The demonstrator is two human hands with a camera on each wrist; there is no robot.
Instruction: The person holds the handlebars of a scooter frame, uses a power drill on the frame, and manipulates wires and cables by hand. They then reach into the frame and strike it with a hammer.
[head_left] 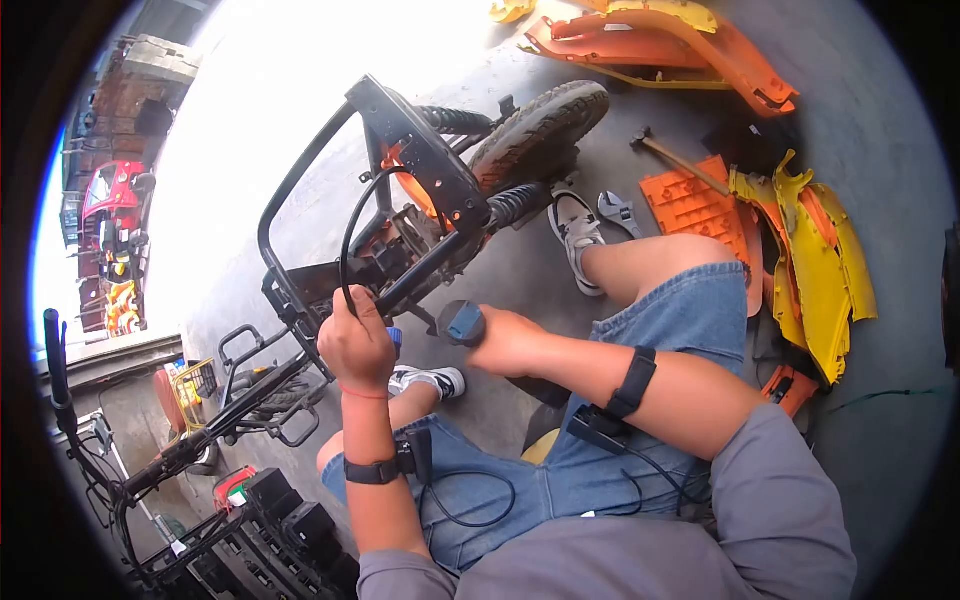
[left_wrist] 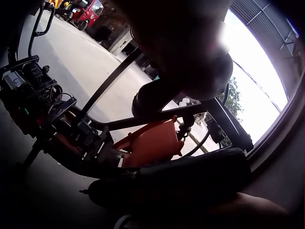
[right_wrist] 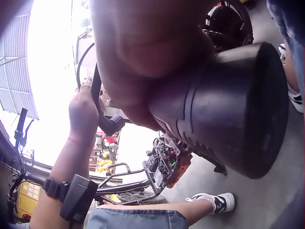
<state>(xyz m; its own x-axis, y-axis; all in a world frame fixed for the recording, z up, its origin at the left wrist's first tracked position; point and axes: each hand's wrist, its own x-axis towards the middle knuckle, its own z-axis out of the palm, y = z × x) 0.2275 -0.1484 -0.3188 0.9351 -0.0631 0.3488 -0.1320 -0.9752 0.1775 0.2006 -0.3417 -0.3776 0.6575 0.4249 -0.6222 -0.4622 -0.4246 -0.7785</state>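
My left hand is raised beside the black tubular vehicle frame, fingers curled round a black cable that arcs up along it. A blue piece shows beside that hand; the right wrist view has a ribbed dark end below its fingers. My right hand grips a thick black cylindrical tool, its wide flat end bearing a blue patch in the head view. From the left wrist, the tool's body lies lengthwise, ending in a thin tip. Its exact kind I cannot tell.
A rear wheel and shock absorber adjoin the frame. On the floor lie an adjustable wrench, a hammer, an orange panel and yellow-orange body panels. Handlebars extend at left.
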